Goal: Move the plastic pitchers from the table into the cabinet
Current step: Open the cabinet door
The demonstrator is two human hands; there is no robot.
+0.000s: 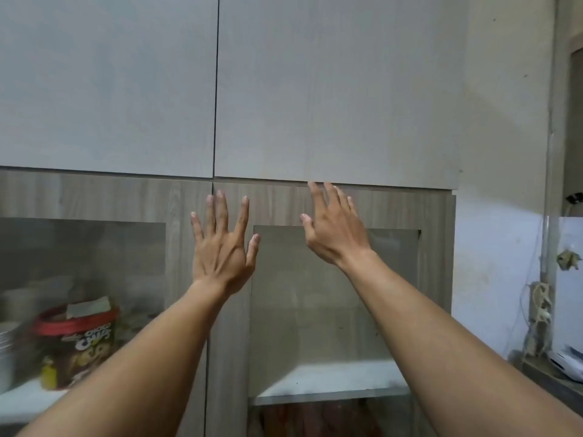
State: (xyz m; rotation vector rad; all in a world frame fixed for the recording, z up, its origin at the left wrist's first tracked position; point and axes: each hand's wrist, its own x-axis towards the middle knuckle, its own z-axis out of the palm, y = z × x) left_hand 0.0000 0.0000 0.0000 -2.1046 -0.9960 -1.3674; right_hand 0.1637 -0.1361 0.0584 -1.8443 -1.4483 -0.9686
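Note:
A tall cabinet fills the view, with two pale grey upper doors (331,89) shut and two wood-grain lower doors (284,203) with glass panes. My left hand (220,244) is raised with fingers spread, empty, in front of the frame between the lower doors. My right hand (334,228) is open too, its fingertips reaching the bottom edge of the right upper door. No pitcher and no table are in view.
Behind the left glass pane stand a red-lidded snack tub (82,342), stacked bowls (6,345) and other containers. A white shelf (331,376) shows behind the right pane. To the right are a pale wall, hanging cables (539,313) and a counter corner (561,370).

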